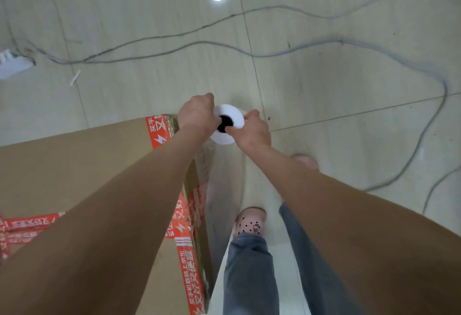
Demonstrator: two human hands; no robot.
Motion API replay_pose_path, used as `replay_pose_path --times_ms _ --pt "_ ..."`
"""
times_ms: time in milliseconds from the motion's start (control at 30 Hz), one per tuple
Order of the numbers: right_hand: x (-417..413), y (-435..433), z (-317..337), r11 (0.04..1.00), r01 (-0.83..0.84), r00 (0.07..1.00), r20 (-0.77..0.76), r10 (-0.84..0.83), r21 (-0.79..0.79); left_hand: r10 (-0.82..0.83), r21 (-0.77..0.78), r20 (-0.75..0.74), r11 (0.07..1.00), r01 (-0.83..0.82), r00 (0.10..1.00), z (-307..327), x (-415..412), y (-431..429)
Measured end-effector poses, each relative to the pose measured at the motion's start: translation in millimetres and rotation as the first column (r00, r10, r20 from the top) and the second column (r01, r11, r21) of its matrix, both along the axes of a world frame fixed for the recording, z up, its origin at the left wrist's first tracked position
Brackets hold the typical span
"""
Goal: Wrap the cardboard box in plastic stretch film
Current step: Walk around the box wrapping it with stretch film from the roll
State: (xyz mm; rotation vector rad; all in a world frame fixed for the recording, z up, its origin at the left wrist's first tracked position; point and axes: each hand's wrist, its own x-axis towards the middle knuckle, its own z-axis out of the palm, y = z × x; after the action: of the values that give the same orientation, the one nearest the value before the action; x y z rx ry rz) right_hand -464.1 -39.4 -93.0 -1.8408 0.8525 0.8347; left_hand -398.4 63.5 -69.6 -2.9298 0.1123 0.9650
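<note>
A large brown cardboard box (74, 165) with red printed tape fills the lower left. A white roll of stretch film (230, 112) stands upright at the box's far right corner, its dark core hole facing me. My left hand (197, 115) grips the roll's top from the left, thumb at the core hole. My right hand (252, 130) grips it from the right, thumb in the core hole. A clear sheet of film (224, 190) runs from the roll down along the box's right side.
Grey cables (274, 52) snake across the tiled floor beyond the box and loop round to the right. A white object (12, 62) lies at the far left. My legs in jeans and a pink perforated shoe (249, 222) stand just right of the box.
</note>
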Motion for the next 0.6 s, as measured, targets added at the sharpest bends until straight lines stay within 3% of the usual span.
replay_pose_path --times_ms 267,600 --pt "24.9 6.7 2.0 0.989 -0.105 0.992 0.056 0.112 -0.105 -0.151 -0.048 0.001 0.987 0.151 0.989 -8.9 3.9 -2.7" --pt "63.1 7.5 4.2 0.866 -0.416 0.877 0.129 0.463 -0.278 -0.021 -0.029 0.03 0.999 0.022 0.999 -11.3 29.8 8.4"
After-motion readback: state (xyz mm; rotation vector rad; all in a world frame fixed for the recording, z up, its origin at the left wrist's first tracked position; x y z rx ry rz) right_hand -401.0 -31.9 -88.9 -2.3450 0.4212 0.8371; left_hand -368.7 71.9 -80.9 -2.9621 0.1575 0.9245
